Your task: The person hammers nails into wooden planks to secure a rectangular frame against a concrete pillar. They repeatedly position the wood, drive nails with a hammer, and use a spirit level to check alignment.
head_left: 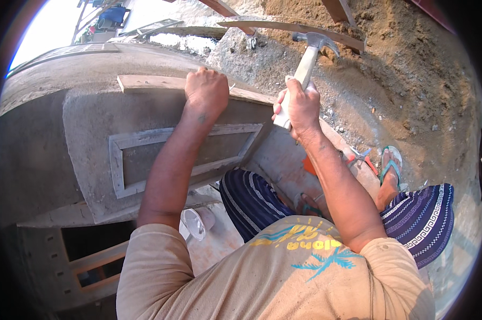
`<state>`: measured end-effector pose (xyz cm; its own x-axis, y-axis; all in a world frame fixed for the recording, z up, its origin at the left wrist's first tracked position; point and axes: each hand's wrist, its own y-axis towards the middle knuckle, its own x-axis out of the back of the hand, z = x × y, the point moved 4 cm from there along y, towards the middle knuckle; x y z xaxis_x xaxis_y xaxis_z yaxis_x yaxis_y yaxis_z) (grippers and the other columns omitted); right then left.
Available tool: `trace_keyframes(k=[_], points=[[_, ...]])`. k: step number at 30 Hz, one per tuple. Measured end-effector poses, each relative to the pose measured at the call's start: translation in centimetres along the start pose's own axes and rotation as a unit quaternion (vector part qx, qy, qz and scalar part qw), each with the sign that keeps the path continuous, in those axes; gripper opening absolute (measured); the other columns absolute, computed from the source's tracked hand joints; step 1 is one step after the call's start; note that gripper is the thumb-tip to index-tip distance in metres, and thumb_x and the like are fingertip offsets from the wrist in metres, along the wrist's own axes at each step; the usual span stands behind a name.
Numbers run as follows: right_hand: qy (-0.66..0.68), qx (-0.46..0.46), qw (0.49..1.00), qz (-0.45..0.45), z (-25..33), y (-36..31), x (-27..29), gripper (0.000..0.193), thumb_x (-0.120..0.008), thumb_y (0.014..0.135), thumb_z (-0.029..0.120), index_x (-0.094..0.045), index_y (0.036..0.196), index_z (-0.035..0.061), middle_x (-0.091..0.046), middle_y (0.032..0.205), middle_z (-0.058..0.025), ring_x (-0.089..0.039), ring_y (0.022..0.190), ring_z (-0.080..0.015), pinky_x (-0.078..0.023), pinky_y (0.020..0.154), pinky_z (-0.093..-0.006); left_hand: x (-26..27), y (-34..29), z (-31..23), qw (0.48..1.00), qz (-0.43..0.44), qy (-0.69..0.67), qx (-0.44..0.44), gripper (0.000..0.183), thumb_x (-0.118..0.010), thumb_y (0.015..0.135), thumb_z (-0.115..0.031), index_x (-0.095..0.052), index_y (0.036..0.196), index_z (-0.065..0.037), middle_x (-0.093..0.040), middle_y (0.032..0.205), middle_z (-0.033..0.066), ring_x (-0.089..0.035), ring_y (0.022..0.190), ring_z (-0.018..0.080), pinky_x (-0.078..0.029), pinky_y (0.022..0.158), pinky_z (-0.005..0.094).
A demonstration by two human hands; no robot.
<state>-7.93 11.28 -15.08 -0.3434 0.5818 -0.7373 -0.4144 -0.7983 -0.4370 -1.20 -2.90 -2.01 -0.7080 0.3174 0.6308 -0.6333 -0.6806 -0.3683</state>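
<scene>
My right hand (300, 106) is wrapped round the pale wooden handle of a claw hammer (305, 66), whose metal head is raised at the far end, over the gravelly ground. My left hand (206, 89) is closed in a fist on a flat wooden board (150, 83) lying along the top of a grey cement wall. A small thin, light piece sticks out beside that fist. What the left fingers grip is hidden by the hand itself.
A framed rectangular panel (115, 160) is set in the wall's near face. Red-handled pliers (370, 163) lie beside my sandalled foot (391, 162). A white plastic container (197, 224) stands below my left arm. Beyond the hammer are a long plank (283, 25) and a sandy bank (422, 69).
</scene>
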Motion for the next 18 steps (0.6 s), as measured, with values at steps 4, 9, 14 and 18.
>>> trace_keyframes(k=[4, 9, 14, 18], points=[[-0.179, -0.167, 0.955, 0.169, -1.0, -1.7, -0.4, 0.027, -0.061, 0.097, 0.022, -0.057, 0.108, -0.0020, -0.061, 0.070, -0.0063, -0.059, 0.048, -0.0144, -0.049, 0.040, -0.0341, -0.3, -0.2, -0.2, 1.000, 0.020, -0.010, 0.006, 0.018, -0.065, 0.086, -0.007, -0.079, 0.096, -0.006, -0.077, 0.106, 0.0128, -0.070, 0.112, 0.0276, -0.058, 0.092, 0.0405], [-0.021, -0.009, 0.998, 0.050, 2.6, 0.6, 0.8, 0.024, -0.058, 0.102, 0.024, -0.049, 0.106, 0.0017, -0.060, 0.071, -0.0075, -0.060, 0.048, -0.0151, -0.051, 0.039, -0.0327, 0.0, -0.3, -0.2, 1.000, 0.014, -0.008, -0.002, 0.017, -0.066, 0.085, -0.008, -0.079, 0.095, -0.005, -0.077, 0.106, 0.0130, -0.070, 0.112, 0.0282, -0.058, 0.091, 0.0409], [-0.055, -0.003, 0.998, -0.014, -1.3, -1.2, -0.4, 0.022, -0.060, 0.099, 0.021, -0.051, 0.105, 0.0018, -0.058, 0.069, -0.0063, -0.057, 0.047, -0.0151, -0.049, 0.038, -0.0339, -0.1, 0.2, -0.2, 1.000, -0.005, -0.019, -0.006, 0.015, -0.067, 0.083, -0.007, -0.079, 0.092, -0.005, -0.077, 0.102, 0.0135, -0.071, 0.109, 0.0289, -0.059, 0.090, 0.0416], [-0.150, -0.157, 0.967, 0.134, -0.9, -1.8, -0.4, 0.024, -0.061, 0.099, 0.021, -0.053, 0.110, 0.0013, -0.060, 0.070, -0.0059, -0.059, 0.048, -0.0144, -0.051, 0.039, -0.0326, -0.3, -0.2, -0.2, 1.000, 0.006, -0.017, -0.002, 0.015, -0.067, 0.083, -0.007, -0.079, 0.091, -0.005, -0.077, 0.100, 0.0140, -0.071, 0.108, 0.0287, -0.059, 0.090, 0.0413]])
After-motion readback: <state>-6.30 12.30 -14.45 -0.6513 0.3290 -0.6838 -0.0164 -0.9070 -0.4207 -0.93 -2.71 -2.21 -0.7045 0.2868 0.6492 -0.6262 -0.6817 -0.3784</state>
